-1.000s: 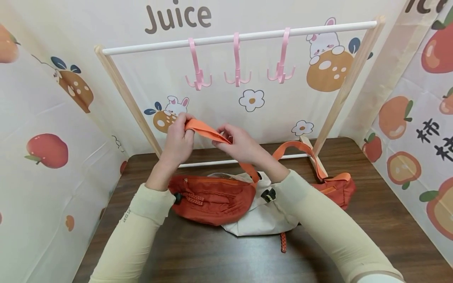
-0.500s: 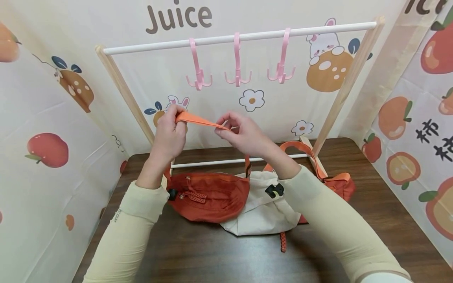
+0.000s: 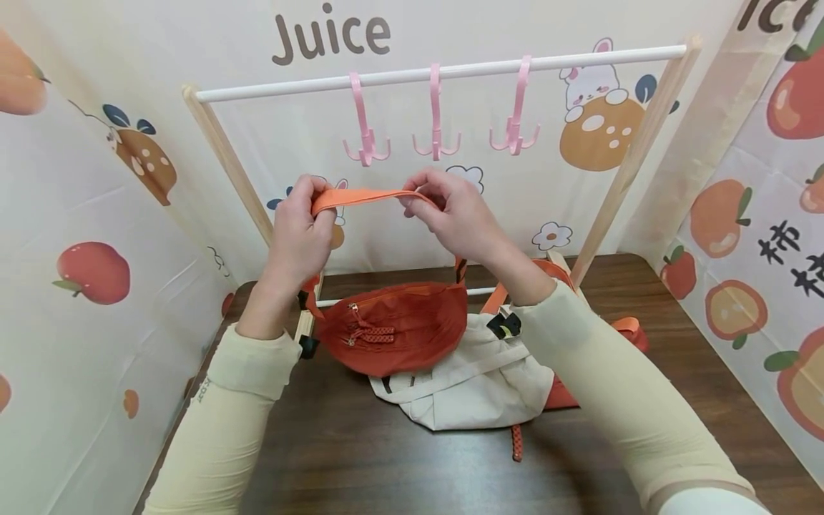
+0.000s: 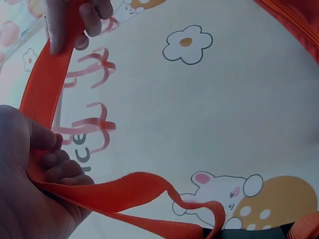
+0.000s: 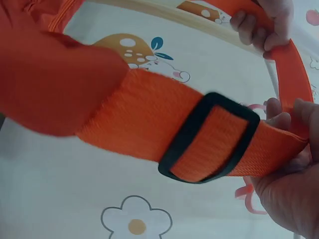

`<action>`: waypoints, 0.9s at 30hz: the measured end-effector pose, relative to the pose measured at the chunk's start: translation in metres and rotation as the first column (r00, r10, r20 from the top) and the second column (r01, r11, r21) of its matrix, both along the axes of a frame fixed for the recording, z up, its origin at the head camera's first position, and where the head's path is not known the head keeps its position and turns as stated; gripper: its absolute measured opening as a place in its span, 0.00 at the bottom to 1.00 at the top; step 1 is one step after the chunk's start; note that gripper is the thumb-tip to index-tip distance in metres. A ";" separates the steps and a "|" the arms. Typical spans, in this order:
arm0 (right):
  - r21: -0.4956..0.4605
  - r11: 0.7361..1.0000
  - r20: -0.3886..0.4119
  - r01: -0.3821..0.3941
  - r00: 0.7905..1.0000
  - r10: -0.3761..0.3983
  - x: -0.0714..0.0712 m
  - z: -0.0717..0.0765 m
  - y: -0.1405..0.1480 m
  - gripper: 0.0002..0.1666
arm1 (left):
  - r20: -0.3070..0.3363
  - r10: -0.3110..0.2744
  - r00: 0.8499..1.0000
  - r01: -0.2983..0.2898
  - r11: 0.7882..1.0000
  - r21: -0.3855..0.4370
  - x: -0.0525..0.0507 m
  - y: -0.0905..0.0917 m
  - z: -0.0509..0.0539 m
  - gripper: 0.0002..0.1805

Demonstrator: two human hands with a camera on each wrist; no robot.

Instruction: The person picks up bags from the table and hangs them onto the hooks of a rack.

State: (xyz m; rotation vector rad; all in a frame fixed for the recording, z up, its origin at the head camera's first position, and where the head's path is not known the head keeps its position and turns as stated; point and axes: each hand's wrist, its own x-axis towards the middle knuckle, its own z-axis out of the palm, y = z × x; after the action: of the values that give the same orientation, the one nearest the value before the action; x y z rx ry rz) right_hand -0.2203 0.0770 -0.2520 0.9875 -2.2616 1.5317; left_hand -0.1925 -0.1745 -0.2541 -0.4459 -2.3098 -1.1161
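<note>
A rust-red waist bag (image 3: 405, 325) hangs tilted from its orange strap (image 3: 367, 196), its lower edge in front of a cream bag (image 3: 476, 386) on the table. My left hand (image 3: 299, 232) grips the strap at the left, fingers curled round it. Opposite, my right hand (image 3: 460, 214) pinches the strap between thumb and fingers, leaving a short span stretched between both hands. In the right wrist view a black slide buckle (image 5: 209, 137) sits on the strap near the bag. Pink hooks (image 3: 435, 118) hang just above the hands, apart from the strap.
A white rail (image 3: 470, 70) on wooden posts (image 3: 634, 164) carries the pink hooks. Another red bag (image 3: 634, 332) lies at the right on the dark wooden table (image 3: 360, 465), partly hidden by the right sleeve. Printed cloth walls stand behind and on both sides.
Both hands have risen with the strap; the left has also shifted left and the right slightly right. The red bag has lifted, uncovering more of the cream bag.
</note>
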 end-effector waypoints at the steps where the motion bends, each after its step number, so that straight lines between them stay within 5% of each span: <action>1: 0.002 1.000 -0.014 0.015 1.000 -0.015 -0.001 0.001 0.000 0.05 | -0.001 -0.002 1.000 0.002 1.000 0.000 0.000 0.000 0.001 0.11; 10: -0.025 0.993 -0.087 0.114 0.989 -0.116 -0.013 0.011 -0.006 0.10 | -0.032 -0.051 0.998 0.052 0.998 0.047 0.000 0.001 0.010 0.16; 18: -0.113 0.980 -0.072 0.164 0.982 -0.173 -0.022 0.020 -0.021 0.12 | -0.146 -0.046 0.988 0.055 0.997 0.063 -0.005 0.001 0.016 0.15; 27: -0.144 0.965 -0.036 0.219 0.973 -0.227 -0.035 0.027 -0.030 0.12 | -0.245 0.031 0.969 -0.031 1.000 0.004 -0.014 0.005 0.024 0.14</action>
State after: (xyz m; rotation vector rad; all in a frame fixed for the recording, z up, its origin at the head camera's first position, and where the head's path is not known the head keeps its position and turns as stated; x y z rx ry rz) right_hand -0.2549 0.0466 -0.2255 0.6997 -2.1141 1.5230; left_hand -0.2069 -0.1696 -0.2298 -0.5158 -2.0939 -0.9859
